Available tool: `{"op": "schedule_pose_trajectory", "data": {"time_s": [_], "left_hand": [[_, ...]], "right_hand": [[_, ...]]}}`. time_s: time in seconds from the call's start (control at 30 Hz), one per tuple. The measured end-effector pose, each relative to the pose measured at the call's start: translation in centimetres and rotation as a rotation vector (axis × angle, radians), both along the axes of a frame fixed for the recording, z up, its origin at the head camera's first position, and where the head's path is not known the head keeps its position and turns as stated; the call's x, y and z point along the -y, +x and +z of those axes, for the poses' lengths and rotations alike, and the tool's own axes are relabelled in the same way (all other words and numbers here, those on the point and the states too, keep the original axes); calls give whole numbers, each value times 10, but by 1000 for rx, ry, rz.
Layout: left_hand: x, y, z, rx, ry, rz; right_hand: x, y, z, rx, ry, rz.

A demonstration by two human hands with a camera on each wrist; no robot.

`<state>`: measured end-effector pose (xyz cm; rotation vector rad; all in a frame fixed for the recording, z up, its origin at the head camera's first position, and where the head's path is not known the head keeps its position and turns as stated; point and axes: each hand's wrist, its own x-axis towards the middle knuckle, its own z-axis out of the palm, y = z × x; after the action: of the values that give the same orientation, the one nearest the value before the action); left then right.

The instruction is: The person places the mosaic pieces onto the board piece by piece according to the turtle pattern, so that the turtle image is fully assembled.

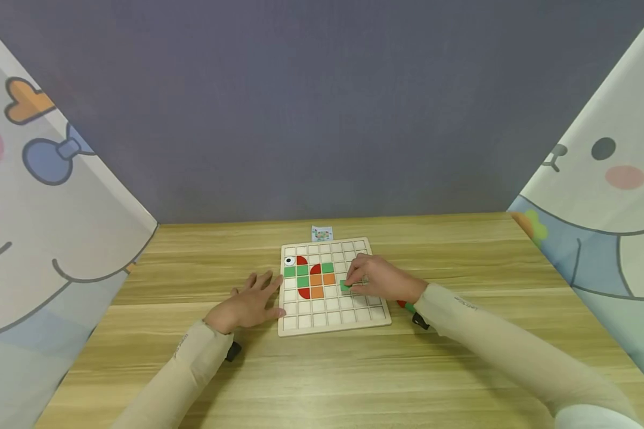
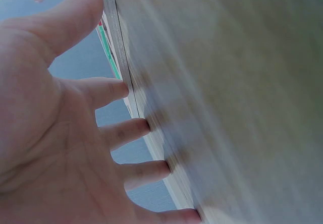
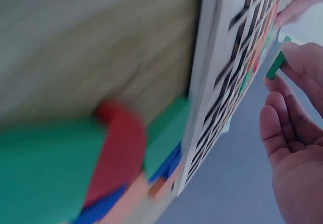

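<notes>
A pale wooden grid board [image 1: 334, 329] lies on the table, with green, red and orange tiles and a round eye tile [image 1: 290, 261] in its squares. My right hand [image 1: 381, 278] is over the board's right half, pinching a green tile [image 3: 278, 62] between thumb and forefinger. The other fingers of that hand are loosely bent in the right wrist view. With fingers spread, my left hand [image 1: 245, 306] rests on the table at the board's left side. Its thumb and forefinger touch or nearly touch the board edge.
A small picture card [image 1: 322, 233] lies just behind the board. Loose blocks, among them a red piece [image 3: 116, 158] and a green piece [image 3: 166, 133], lie right of the board, partly under my right forearm. A grey wall [image 1: 322, 119] rises behind the table.
</notes>
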<state>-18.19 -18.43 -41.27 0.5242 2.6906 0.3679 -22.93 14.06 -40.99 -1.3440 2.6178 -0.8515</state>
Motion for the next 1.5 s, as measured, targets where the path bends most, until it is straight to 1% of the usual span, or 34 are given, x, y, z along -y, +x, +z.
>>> {"op": "schedule_pose_trajectory", "data": {"time_s": [0.13, 0.2, 0.37, 0.77, 1.0, 1.17, 1.33, 1.43, 1.5], "left_hand": [[-1, -1, 0, -5, -1, 0], [-1, -1, 1, -7, -2, 1], [-1, -2, 1, -8, -1, 2], [-2, -2, 0, 7, -2, 6], [0, -3, -1, 5, -2, 11], [-1, -1, -1, 10, 2, 9], [-1, -1, 0, 14, 5, 11], [-1, -1, 0, 9, -1, 13], [0, -1, 0, 7, -6, 12]], "right_hand": [[14, -2, -4, -6, 22, 3], [21, -2, -5, 6, 36, 2], [32, -1, -7, 2, 71, 1], [41, 1, -8, -9, 93, -9], [41, 4, -12, -25, 87, 11], [34, 1, -11, -61, 52, 4], [13, -8, -1, -82, -12, -55], [-3, -13, 2, -59, -29, -107], [-15, -16, 2, -18, -40, -142]]}}
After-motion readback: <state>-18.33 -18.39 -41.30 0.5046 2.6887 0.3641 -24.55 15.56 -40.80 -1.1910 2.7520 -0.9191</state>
